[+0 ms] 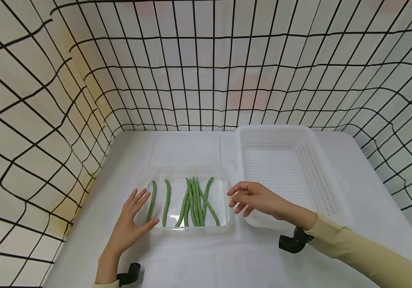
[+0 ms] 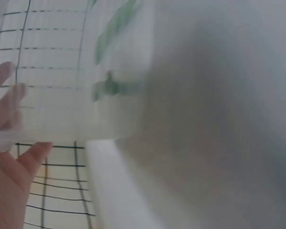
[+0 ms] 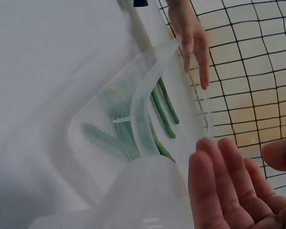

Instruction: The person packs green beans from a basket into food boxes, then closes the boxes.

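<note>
A clear plastic container [image 1: 202,231] stands on the table and holds several green beans [image 1: 194,200]. Most beans lie bunched right of its middle; two separate ones [image 1: 167,202] are toward the left end. My left hand [image 1: 128,224] is at the container's left end with fingers spread, holding nothing; whether it touches the rim I cannot tell. In the left wrist view, part of that hand [image 2: 9,176] shows beside the see-through wall. My right hand [image 1: 258,199] is between the container and a white basket, fingers loosely bent and nothing in them. The right wrist view shows its fingers [image 3: 207,186] bare.
The white perforated basket [image 1: 240,150] stands to the right of the container, its right wall [image 1: 323,180] sloping outward. Black wire mesh [image 1: 213,88] rises behind the table and on both sides. White cloth [image 1: 209,256] covers the table.
</note>
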`<action>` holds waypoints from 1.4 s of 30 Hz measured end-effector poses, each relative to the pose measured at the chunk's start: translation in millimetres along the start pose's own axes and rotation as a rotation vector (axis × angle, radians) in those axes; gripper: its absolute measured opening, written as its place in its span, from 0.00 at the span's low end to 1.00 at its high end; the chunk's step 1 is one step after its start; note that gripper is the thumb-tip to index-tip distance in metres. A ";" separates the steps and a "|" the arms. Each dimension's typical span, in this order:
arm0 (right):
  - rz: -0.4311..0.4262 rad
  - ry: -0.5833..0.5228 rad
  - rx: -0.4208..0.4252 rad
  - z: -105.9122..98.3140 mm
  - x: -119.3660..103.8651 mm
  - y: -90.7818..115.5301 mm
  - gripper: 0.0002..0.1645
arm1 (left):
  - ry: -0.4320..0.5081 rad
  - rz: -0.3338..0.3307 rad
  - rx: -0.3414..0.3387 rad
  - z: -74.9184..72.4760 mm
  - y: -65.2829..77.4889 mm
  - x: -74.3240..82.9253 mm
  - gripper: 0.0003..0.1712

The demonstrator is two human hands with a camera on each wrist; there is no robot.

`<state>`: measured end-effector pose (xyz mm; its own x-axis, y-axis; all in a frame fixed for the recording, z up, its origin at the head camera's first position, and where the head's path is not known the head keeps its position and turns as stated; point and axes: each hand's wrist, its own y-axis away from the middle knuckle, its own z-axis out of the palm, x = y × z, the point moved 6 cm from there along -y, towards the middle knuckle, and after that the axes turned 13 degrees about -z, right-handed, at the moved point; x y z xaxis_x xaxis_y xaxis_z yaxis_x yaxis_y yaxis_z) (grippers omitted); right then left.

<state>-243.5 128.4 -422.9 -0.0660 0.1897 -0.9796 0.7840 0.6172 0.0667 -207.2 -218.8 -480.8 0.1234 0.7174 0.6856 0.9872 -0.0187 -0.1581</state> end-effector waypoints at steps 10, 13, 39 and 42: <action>0.025 0.135 0.157 -11.2 -23.2 -71.9 0.49 | -0.096 -0.041 -0.301 -30.6 -90.1 14.2 0.50; 0.073 0.102 0.202 -15.2 -21.6 -103.9 0.55 | -0.014 -0.099 -0.390 -29.3 -133.5 24.4 0.47; 0.429 -0.018 0.399 -39.8 76.5 -217.7 0.61 | 0.072 -0.787 -0.436 54.6 -225.4 -21.1 0.59; 0.399 -0.023 0.398 -43.0 70.9 -223.4 0.61 | 0.074 -0.775 -0.393 44.6 -225.7 -21.0 0.59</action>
<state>-449.9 36.8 -499.0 0.2931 0.3299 -0.8974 0.9182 0.1645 0.3603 -437.1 -198.7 -491.2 -0.6047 0.5805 0.5452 0.7572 0.2069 0.6195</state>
